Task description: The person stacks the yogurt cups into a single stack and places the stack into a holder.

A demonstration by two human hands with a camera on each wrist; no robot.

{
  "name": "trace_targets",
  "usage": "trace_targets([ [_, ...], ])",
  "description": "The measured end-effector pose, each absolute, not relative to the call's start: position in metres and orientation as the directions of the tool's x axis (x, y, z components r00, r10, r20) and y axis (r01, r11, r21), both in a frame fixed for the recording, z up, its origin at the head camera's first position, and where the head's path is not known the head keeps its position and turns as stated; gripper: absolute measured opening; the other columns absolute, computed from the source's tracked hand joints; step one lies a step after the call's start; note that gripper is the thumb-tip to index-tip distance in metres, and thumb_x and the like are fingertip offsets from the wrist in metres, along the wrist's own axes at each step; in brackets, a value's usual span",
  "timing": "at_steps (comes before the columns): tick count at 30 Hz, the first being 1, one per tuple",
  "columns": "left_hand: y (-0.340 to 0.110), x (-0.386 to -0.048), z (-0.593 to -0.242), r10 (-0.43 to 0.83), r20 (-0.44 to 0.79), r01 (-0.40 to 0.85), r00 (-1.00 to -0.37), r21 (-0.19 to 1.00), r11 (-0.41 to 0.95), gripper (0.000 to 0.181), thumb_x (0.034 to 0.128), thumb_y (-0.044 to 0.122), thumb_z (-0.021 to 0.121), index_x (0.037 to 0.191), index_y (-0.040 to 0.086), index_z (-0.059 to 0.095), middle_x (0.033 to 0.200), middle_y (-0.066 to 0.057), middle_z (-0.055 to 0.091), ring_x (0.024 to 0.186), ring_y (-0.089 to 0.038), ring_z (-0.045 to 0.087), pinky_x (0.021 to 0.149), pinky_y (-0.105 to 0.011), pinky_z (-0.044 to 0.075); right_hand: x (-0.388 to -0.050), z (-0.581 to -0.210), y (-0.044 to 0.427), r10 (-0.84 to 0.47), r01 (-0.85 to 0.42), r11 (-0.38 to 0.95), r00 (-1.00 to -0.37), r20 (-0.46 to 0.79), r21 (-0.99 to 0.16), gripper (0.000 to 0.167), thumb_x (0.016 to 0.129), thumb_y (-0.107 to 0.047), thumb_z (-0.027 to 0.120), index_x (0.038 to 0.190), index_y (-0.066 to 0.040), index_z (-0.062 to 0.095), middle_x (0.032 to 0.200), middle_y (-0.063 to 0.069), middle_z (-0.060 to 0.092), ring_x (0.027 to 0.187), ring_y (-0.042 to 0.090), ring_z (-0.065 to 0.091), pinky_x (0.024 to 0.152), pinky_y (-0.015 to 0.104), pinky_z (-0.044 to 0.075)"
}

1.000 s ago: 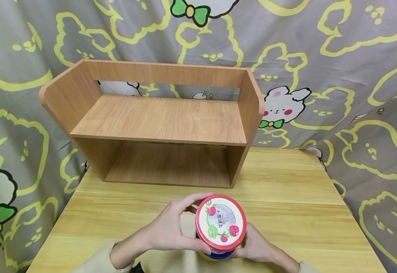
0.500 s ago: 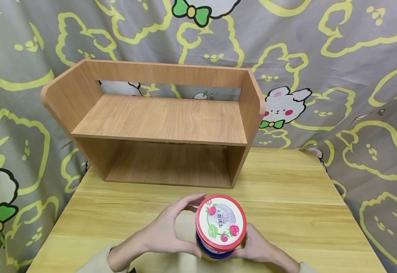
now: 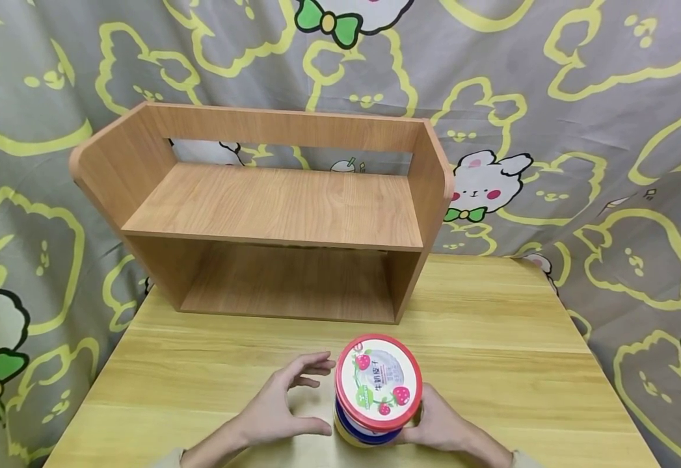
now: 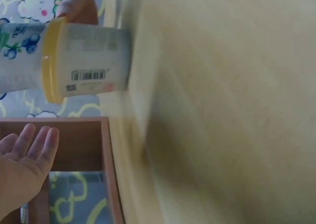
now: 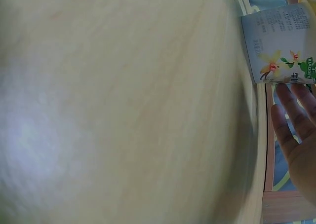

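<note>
A stack of round tubs stands on the wooden table (image 3: 492,364). On top is a tub with a red-rimmed strawberry lid (image 3: 379,382); below it shows a blue lid (image 3: 360,434). The left wrist view shows a lower tub with a yellow lid (image 4: 53,61) and a barcode, under a blueberry tub (image 4: 22,56). My left hand (image 3: 284,406) is just left of the stack, not touching it, fingers spread and slightly bent. My right hand (image 3: 442,422) holds the stack's right side between thumb and fingers. The right wrist view shows a tub with a vanilla flower print (image 5: 276,46).
A two-level wooden shelf (image 3: 272,240) stands at the table's back left, nothing visible on its boards. Behind and beside the table hangs a grey curtain (image 3: 598,130) with yellow outlines and white rabbits.
My left hand has come away from the stack and moved left, its thumb and fingers parting from the tubs. The right hand and the stack have stayed in place.
</note>
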State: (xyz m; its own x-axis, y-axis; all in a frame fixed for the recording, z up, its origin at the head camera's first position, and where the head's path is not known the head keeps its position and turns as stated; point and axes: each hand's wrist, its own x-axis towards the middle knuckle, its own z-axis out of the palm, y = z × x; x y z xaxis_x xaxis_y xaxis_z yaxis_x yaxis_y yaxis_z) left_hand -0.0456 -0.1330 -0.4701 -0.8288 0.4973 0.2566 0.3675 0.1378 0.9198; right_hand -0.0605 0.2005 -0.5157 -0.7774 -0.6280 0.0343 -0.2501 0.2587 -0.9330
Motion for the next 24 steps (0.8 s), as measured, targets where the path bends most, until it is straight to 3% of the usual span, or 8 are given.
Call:
trace_targets([
  [8, -0.126, -0.04, -0.491, 0.498, 0.183, 0.272, -0.847, 0.956, 0.111, 0.084, 0.0796, 0.014, 0.093, 0.15, 0.007, 0.049, 0.142, -0.017, 0.064, 0.128, -0.006, 0.062, 0.104, -0.035, 0.06, -0.06, -0.515, 0.2, -0.618, -0.258, 0.263, -0.785, 0.043, -0.93, 0.08, 0.081, -0.025, 0.093, 0.15, -0.027, 0.052, 0.147, -0.004, 0.065, 0.138, 0.009, 0.057, 0.122, 0.021, 0.032],
  [16, -0.117, -0.035, -0.501, 0.515, 0.081, 0.133, -0.853, 0.989, 0.064, 0.079, 0.0824, 0.015, 0.091, 0.149, 0.007, 0.049, 0.143, -0.021, 0.062, 0.126, -0.006, 0.064, 0.107, -0.03, 0.059, -0.06, -0.517, 0.2, -0.617, -0.267, 0.271, -0.786, 0.046, -0.925, 0.081, 0.08, -0.024, 0.093, 0.15, -0.028, 0.052, 0.146, -0.004, 0.066, 0.137, 0.009, 0.057, 0.122, 0.021, 0.033],
  [24, -0.108, -0.034, -0.503, 0.551, 0.038, 0.069, -0.834, 0.997, 0.036, 0.076, 0.0821, 0.01, 0.09, 0.146, 0.005, 0.05, 0.138, -0.024, 0.064, 0.118, -0.011, 0.071, 0.108, -0.027, 0.057, -0.06, -0.516, 0.201, -0.613, -0.217, 0.28, -0.79, 0.0, -0.935, 0.082, 0.082, -0.024, 0.092, 0.152, -0.029, 0.049, 0.149, -0.005, 0.063, 0.139, 0.008, 0.056, 0.121, 0.02, 0.033],
])
